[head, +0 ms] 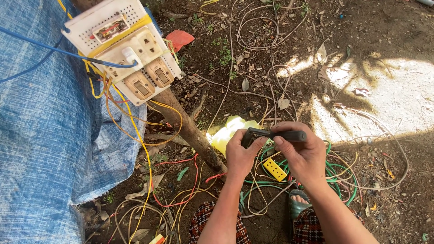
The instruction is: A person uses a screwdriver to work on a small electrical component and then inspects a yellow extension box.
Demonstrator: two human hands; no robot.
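Both hands hold one black hand tool (271,134) with dark handles, level above a heap of wires. My left hand (242,156) grips its left end, thumb on top. My right hand (302,153) wraps the right handle. Below the hands lie green cables (337,174), thin yellow and white wires and a small yellow terminal block (275,169). A yellow plastic bag (226,133) sits just left of the tool.
A white switchboard (124,47) with sockets and switches is tied to a slanting wooden post (190,131), a blue cable (40,47) plugged in. Blue tarpaulin (45,144) covers the left. Loose white wire loops (266,40) lie on bare soil. A sandalled foot (298,205) rests below.
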